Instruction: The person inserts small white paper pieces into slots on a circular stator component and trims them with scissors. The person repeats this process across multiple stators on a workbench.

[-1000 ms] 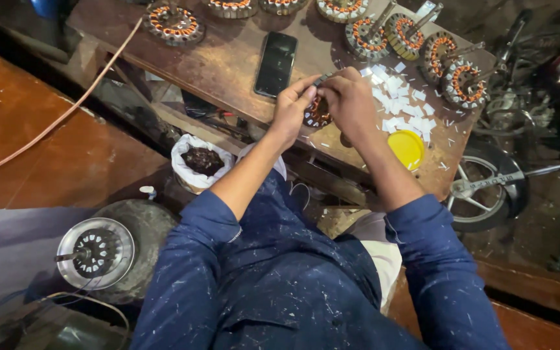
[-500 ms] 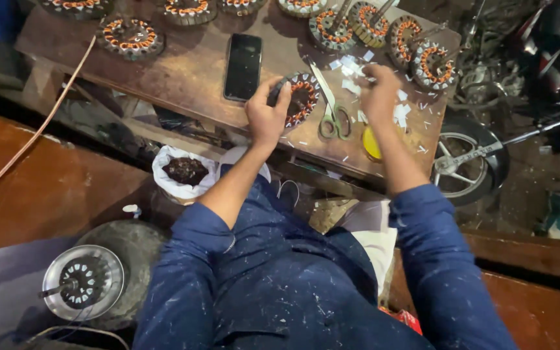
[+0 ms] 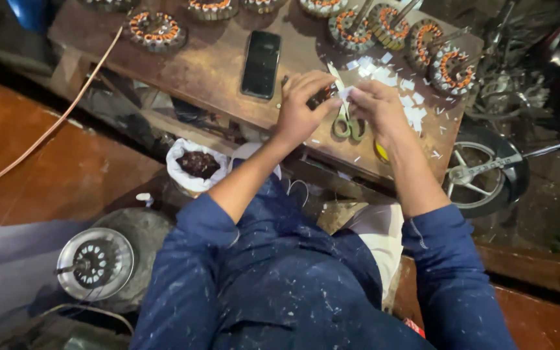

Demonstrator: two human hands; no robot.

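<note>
My left hand point(image 3: 301, 107) grips a small round stator point(image 3: 322, 97) with copper windings, held just above the wooden workbench point(image 3: 215, 71). My right hand point(image 3: 376, 109) pinches a small white paper slip point(image 3: 347, 93) right against the stator. Most of the stator is hidden by my fingers. Scissors point(image 3: 346, 123) with green handles lie on the bench under my hands. Several loose white paper pieces point(image 3: 415, 110) are scattered to the right of my right hand.
A black phone point(image 3: 260, 63) lies left of my hands. Several wound stators point(image 3: 157, 29) line the bench's far edge. A white bag of dark scraps point(image 3: 196, 165) and a round metal housing point(image 3: 95, 262) sit below left, with a motorcycle wheel point(image 3: 484, 175) at right.
My right hand reached out to the paper pieces on the right, then came back to the stator holding a slip. My left hand kept hold of the stator.
</note>
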